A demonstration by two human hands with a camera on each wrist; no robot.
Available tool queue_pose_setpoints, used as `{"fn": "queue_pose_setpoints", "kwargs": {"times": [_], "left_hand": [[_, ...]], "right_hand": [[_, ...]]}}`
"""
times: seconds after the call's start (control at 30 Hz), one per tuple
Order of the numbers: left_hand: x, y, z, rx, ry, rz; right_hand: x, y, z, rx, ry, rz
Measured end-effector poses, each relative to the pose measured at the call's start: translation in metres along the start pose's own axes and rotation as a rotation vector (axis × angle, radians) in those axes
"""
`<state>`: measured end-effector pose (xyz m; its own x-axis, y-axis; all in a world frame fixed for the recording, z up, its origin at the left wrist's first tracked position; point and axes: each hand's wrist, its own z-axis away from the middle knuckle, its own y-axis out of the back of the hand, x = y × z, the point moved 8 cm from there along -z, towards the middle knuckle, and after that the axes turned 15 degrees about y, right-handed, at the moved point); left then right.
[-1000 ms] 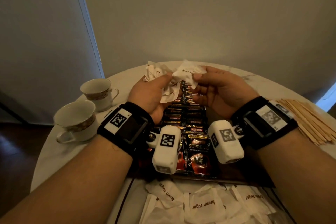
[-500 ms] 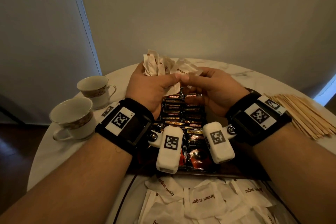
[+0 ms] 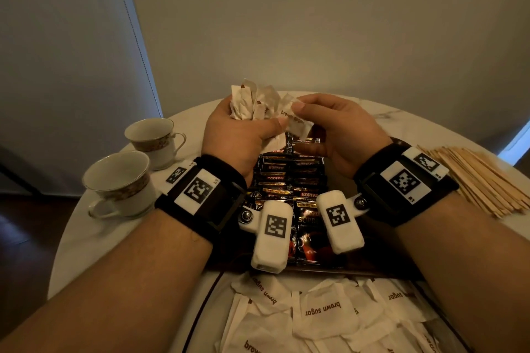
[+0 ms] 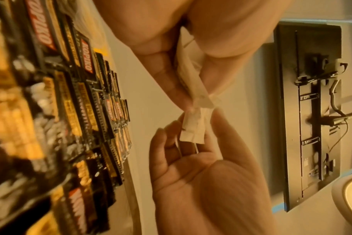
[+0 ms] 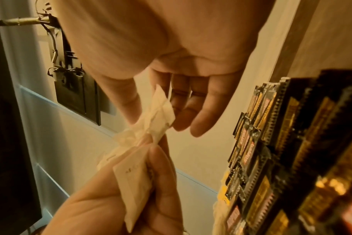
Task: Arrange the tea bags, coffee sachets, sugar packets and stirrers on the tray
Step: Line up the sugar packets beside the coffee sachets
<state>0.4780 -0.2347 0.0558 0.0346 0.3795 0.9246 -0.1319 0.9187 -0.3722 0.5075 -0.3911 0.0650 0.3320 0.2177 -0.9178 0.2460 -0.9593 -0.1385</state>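
The tray's [image 3: 381, 271] near rim barely shows under the wrists. Left hand [image 3: 243, 135] clutches a bunch of sugar packets [image 3: 252, 103] above the coffee sachets [image 3: 289, 178]; right hand [image 3: 338, 135] pinches one packet [image 3: 296, 123]. Round white table [image 3: 86, 238], stirrers [image 3: 473, 178] at three o'clock, cups [image 3: 120, 180] at nine.

Both forearms are bare, with no sleeves. The left wrist [image 3: 200, 195] wears a broad black band carrying white plates printed with black square codes. A white camera block [image 3: 272, 235] hangs from it on a screwed bracket. The right wrist [image 3: 404, 180] wears the same band, plates and block [image 3: 339, 221].
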Motion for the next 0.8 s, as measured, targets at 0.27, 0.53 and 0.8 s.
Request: {"fn": "queue_pose_setpoints", "kwargs": {"times": [0.27, 0.53, 0.8], "left_hand": [[0.003, 0.004, 0.0, 0.056, 0.0, 0.079], [-0.002, 0.021, -0.014, 0.133, 0.034, 0.088], [-0.001, 0.023, -0.017, 0.14, 0.038, 0.057]], "right_hand": [[0.001, 0.003, -0.001, -0.031, 0.011, 0.022], [0.013, 0.062, -0.024, 0.309, -0.062, 0.008], [0.069, 0.14, -0.041, 0.415, -0.413, 0.368]]}}
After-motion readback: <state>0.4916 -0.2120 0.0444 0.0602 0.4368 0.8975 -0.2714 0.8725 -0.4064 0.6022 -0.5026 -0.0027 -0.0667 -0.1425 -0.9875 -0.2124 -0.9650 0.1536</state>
